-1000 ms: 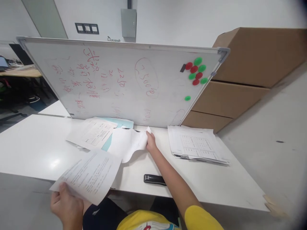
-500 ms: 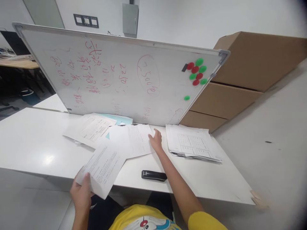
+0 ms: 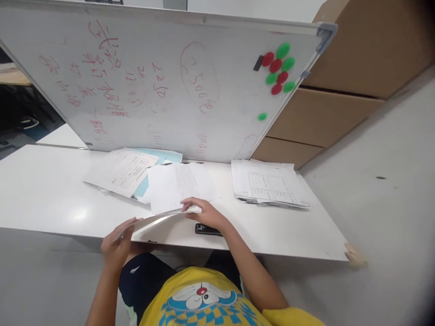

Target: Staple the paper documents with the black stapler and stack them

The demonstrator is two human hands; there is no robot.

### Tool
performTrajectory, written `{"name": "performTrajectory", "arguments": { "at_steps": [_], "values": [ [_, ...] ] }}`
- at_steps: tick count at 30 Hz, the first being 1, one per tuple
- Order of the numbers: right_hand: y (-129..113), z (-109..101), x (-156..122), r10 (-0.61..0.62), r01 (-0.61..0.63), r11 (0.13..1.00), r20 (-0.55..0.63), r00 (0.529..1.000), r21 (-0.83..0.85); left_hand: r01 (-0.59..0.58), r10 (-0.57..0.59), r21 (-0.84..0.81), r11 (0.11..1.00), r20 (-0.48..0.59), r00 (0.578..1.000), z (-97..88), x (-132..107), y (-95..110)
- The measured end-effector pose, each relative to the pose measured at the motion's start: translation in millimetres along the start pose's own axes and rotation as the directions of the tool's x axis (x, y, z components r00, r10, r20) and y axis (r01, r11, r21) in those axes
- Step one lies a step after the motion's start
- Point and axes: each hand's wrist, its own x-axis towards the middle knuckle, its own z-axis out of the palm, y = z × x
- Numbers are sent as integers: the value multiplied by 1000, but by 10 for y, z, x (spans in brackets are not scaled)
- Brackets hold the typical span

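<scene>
Between my two hands a sheaf of paper [image 3: 156, 220] is held up edge-on, slightly bowed, over the front edge of the table. My left hand [image 3: 118, 240] pinches its left end, thumb on the near side. At the right end, my right hand [image 3: 203, 213] grips the paper between thumb and fingers. Just behind lie loose printed sheets [image 3: 180, 181] on the table. Beneath my right hand is a black stapler [image 3: 207, 229], partly covered by that hand and wrist. How many sheets I hold cannot be made out.
A whiteboard [image 3: 136, 90] with red writing and round magnets stands along the table's [image 3: 44, 190] back. A paper stack [image 3: 272, 183] lies at right; printed forms [image 3: 118, 170] and a light blue folder [image 3: 170, 156] lie at left. Cardboard boxes [image 3: 326, 113] are stacked behind.
My right hand has come back from the loose sheets and taken the right end of the held paper. The paper has turned from face-up to edge-on. The view has tilted downward.
</scene>
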Motion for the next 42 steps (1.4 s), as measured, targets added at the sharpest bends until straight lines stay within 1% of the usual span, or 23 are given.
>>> {"name": "performTrajectory", "arguments": {
  "at_steps": [2, 4, 6, 8, 9, 10, 12, 13, 14, 15, 16, 17, 18, 20, 21, 22, 23, 26, 28, 32, 35, 39, 42],
  "values": [
    [116, 9, -11, 1, -2, 1000, -36, 999, -13, 105, -101, -56, 993, 73, 992, 77, -61, -100],
    [195, 44, 3, -34, 30, 999, -86, 996, -40, 241, -234, -70, 968, 94, 968, 126, -128, -207],
    [212, 81, 26, -53, 47, 997, -102, 993, -55, 371, -370, -29, 928, 34, 928, 162, -181, -297],
    [163, 75, 13, -46, 39, 998, -129, 991, -55, 435, -435, -13, 900, -46, 899, 208, -221, -335],
    [122, 42, -23, -44, 37, 998, -162, 986, -50, 424, -426, -41, 905, -63, 902, 244, -239, -322],
    [77, -16, -85, -42, 34, 999, -213, 976, -41, 383, -390, -96, 919, -62, 919, 292, -256, -284],
    [7, -207, -298, -6, 12, 1000, -370, 929, 15, 249, -253, -230, 941, 14, 967, 428, -290, -132],
    [-6, -335, -449, 40, -16, 998, -452, 891, 56, 179, -163, -282, 942, 81, 983, 514, -305, -24],
    [0, -476, -627, 107, -57, 992, -531, 841, 109, 113, -65, -317, 942, 159, 985, 608, -320, 99],
    [26, -622, -826, 178, -109, 982, -591, 787, 152, 51, 30, -320, 946, 244, 969, 708, -334, 232],
    [73, -763, -1043, 249, -178, 968, -623, 741, 175, -21, 128, -305, 952, 334, 934, 813, -348, 366],
    [136, -890, -1268, 318, -253, 948, -642, 698, 194, -106, 227, -285, 953, 434, 872, 922, -363, 496],
    [211, -996, -1494, 386, -319, 920, -657, 647, 227, -202, 318, -264, 943, 536, 782, 1033, -379, 615],
    [374, -1124, -1916, 520, -455, 845, -636, 570, 282, -395, 429, -229, 890, 716, 551, 1259, -415, 804],
    [453, -1145, -2095, 577, -512, 803, -612, 541, 304, -479, 435, -200, 855, 780, 450, 1369, -435, 867],
    [525, -1141, -2247, 623, -557, 766, -583, 521, 321, -552, 421, -163, 818, 824, 380, 1472, -452, 909],
    [586, -1117, -2367, 658, -588, 737, -558, 506, 335, -610, 399, -126, 782, 853, 336, 1564, -467, 930],
    [692, -1000, -2555, 693, -610, 703, -541, 476, 365, -702, 384, -89, 707, 881, 275, 1748, -484, 901],
    [700, -944, -2578, 698, -610, 697, -555, 453, 378, -719, 410, -110, 686, 875, 258, 1798, -475, 845],
    [646, -937, -2558, 717, -604, 679, -556, 421, 417, -733, 452, -126, 668, 852, 265, 1830, -472, 748],
    [625, -964, -2558, 728, -604, 666, -554, 403, 437, -734, 487, -139, 664, 826, 285, 1854, -494, 705],
    [645, -974, -2578, 726, -599, 670, -555, 406, 439, -731, 512, -134, 668, 796, 322, 1882, -511, 676],
    [657, -977, -2611, 726, -584, 672, -560, 399, 455, -738, 530, -136, 661, 781, 330, 1882, -511, 674]
  ]
}}
